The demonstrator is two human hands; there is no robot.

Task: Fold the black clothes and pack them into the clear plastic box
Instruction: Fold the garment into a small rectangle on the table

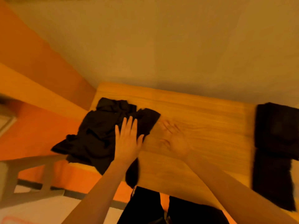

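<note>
Two bare forearms reach from the near edge toward the far side, side by side. The left hand (127,141) lies palm down, its fingers (130,125) straight and close together, thumb spread to the right. The right hand (174,138) is blurred by motion, just right of the left; its fingers look straight and spread, holding nothing.

Dim, heavy orange cast; wide-angle bend at the edges; the right hand (174,139) smears with motion blur; soft throughout.
</note>
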